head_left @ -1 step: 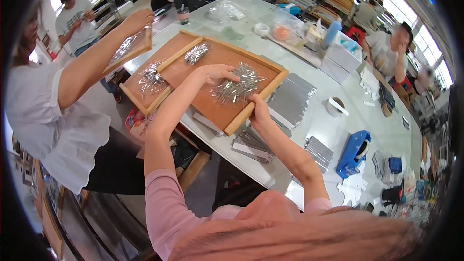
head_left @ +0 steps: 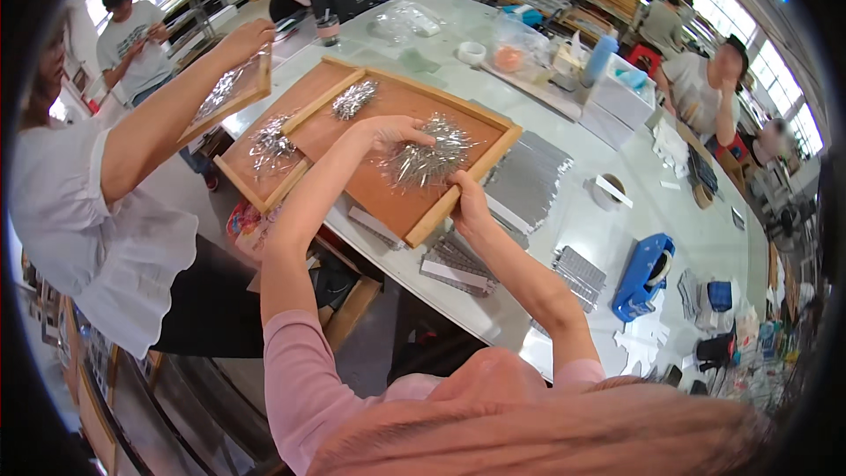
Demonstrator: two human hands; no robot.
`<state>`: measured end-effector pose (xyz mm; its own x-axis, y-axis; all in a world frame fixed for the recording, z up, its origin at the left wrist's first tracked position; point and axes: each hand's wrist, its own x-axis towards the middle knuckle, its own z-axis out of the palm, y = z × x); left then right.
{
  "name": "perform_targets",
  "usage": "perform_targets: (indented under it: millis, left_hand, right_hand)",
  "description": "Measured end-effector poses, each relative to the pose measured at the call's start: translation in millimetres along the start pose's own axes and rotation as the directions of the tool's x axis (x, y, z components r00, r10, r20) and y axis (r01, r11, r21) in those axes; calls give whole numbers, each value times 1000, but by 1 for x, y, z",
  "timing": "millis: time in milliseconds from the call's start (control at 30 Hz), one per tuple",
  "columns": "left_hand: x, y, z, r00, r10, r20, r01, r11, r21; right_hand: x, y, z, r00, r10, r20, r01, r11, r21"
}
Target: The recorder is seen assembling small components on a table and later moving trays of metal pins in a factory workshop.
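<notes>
The left hand (head_left: 392, 130) lies palm down with its fingers (head_left: 421, 135) spread loosely open, their tips touching the upper left edge of a heap of small silver metal pieces (head_left: 427, 161); whether they pinch any piece cannot be told. The right hand (head_left: 467, 198) sits just below the heap, its fingers curled against the near rim of the wooden tray (head_left: 458, 192) and the lower edge of the pile, so the heap lies between the two hands. Further from the left fingers, up the tray, lies a smaller silver cluster (head_left: 354, 99). Left of that, a second tray (head_left: 264, 185) holds another cluster (head_left: 269, 145). Beyond the right fingers, on the pale table (head_left: 582, 220), lie grey ribbed sheets (head_left: 529, 181) and a blue tape dispenser (head_left: 643, 275). Compared with the earlier frame, hands and heap sit in the same places.
</notes>
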<state>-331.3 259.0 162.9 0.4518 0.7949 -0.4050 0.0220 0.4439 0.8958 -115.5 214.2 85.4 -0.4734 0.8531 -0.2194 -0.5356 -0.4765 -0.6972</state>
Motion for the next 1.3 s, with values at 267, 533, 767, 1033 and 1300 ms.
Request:
perform_targets:
  millis: [267, 533, 767, 1033, 1300]
  left_hand:
    - [8, 23, 12, 921, 274, -278, 152, 403, 903]
    - [-66, 2, 88, 633, 656, -410, 287, 293, 912]
    - [-155, -88, 144, 296, 874, -386, 31, 395, 918]
    - [-169, -242, 225, 13, 650, -760, -219, 743, 632]
    - [-123, -349, 274, 549, 277, -789, -108, 959, 261]
  right_hand:
    - [-10, -11, 11, 1000, 21, 2, -21, 999, 31]
    - [-18, -20, 4, 997, 69, -27, -70, 996, -46]
    - [-28, -31, 9, 999, 34, 21, -34, 999, 10]
    - [-25, -31, 2, 998, 46, -41, -47, 999, -13]
    - [-37, -34, 11, 999, 15, -48, -14, 1000, 24]
